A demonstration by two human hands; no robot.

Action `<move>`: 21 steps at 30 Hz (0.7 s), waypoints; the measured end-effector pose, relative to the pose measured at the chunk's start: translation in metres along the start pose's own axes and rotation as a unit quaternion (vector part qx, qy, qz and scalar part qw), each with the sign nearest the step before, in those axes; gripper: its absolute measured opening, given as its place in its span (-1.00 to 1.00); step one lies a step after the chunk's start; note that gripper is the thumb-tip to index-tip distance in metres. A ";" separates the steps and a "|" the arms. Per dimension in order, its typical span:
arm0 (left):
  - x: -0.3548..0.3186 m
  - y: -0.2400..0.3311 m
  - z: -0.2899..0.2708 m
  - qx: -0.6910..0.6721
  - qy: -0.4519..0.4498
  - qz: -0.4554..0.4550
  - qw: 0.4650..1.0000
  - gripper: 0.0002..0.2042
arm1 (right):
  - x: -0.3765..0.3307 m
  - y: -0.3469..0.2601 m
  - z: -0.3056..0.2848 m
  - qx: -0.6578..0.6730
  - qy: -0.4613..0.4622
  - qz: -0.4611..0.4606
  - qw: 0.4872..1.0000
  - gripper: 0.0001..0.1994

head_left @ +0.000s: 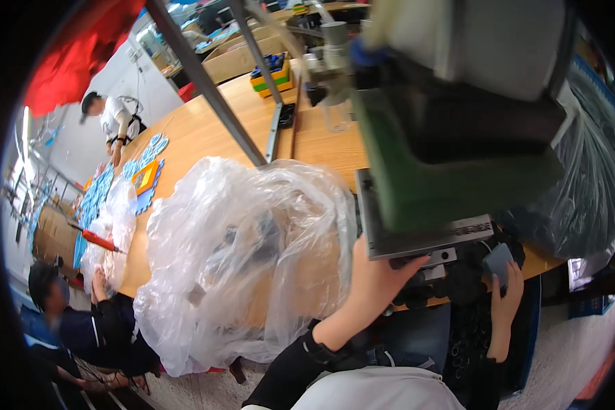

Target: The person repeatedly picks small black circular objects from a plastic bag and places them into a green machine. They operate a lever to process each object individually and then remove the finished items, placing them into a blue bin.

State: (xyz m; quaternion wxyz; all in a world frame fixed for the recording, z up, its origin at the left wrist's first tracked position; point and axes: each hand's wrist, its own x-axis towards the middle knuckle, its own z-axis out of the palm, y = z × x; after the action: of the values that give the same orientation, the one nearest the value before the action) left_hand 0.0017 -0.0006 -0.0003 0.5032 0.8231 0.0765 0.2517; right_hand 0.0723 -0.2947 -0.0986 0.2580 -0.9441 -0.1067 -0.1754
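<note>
At the front of a machine with a green body (451, 184), my left hand (379, 273) reaches to the metal plate (430, 236). Its thumb lies along the plate's front edge, over something small and dark; the other fingers are hidden by the plate. Farther right, my right hand (506, 297) is closed around a small grey-blue flat-faced piece (499, 261), held up beside the machine. Round dark pieces (463, 273) lie clustered between the hands, below the plate. What kind of pieces they are I cannot make out.
A large clear plastic bag (246, 260) with dark items inside covers the table left of my left hand. Another filled bag (588, 171) stands at the right. Metal posts (208, 82) rise from the wooden table (328, 147). A red-handled tool (101, 240) hangs near a seated person (82, 321).
</note>
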 end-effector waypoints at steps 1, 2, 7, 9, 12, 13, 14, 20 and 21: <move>-0.001 -0.002 -0.002 0.021 0.007 0.001 1.000 -0.70 | 0.013 -0.010 0.010 -0.047 -0.013 -0.060 0.997 -0.55; 0.000 -0.008 -0.003 0.043 0.054 0.090 0.994 -0.64 | 0.027 -0.020 0.020 -0.093 -0.023 -0.121 0.988 -0.54; -0.016 -0.021 -0.064 -0.006 0.102 0.106 0.989 -0.61 | 0.025 0.029 0.051 -0.159 -0.006 -0.135 0.978 -0.50; -0.024 -0.051 -0.114 0.085 0.145 0.052 0.984 -0.68 | 0.021 0.013 0.048 -0.218 -0.044 -0.066 0.973 -0.48; -0.034 -0.107 -0.205 0.228 0.215 -0.027 0.949 -0.85 | 0.023 0.002 0.051 -0.230 -0.062 -0.048 0.970 -0.45; -0.039 -0.124 -0.237 0.273 0.204 -0.091 0.936 -0.80 | 0.024 -0.002 0.052 -0.223 -0.063 -0.038 0.972 -0.45; -0.037 -0.141 -0.260 0.307 0.184 -0.149 0.922 -0.76 | 0.022 -0.003 0.046 -0.225 -0.059 -0.020 0.972 -0.45; -0.027 -0.178 -0.362 0.462 0.076 -0.252 0.847 -0.60 | 0.017 -0.015 0.052 -0.055 0.032 -0.058 0.996 -0.48; -0.020 -0.185 -0.370 0.481 0.061 -0.235 0.842 -0.60 | 0.016 -0.026 0.046 -0.037 0.042 -0.079 0.995 -0.49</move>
State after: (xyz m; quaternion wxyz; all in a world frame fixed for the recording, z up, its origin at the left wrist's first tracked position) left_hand -0.1742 0.3734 -0.0318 0.0823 0.9021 0.4098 0.1070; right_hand 0.0919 -0.2465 -0.1180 0.2123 -0.9335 -0.1630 -0.2386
